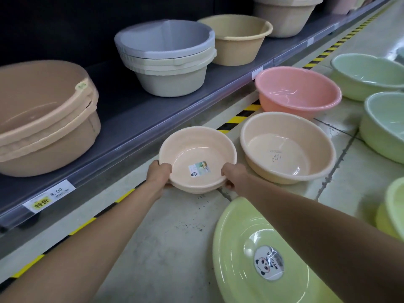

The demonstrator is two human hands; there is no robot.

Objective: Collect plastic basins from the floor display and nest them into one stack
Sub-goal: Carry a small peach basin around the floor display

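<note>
Two hands, one peach basin (197,149).
Left hand (158,174) and right hand (234,173) grip its rim; cream basin (287,147) at 3 o'clock, pink basin (297,91) at 1, shelf (135,125) at 10.

A shop: price tag (49,199) on shelf (153,119) of basins (166,60).

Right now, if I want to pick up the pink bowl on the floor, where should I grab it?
Probably by the rolled rim of the pink basin, one hand on each opposite side, coming down from above. It sits upright and open with nothing inside, and its walls are smooth and sloped, so the rim is likely the only easy hold. The cream basin sits close in front.
</note>
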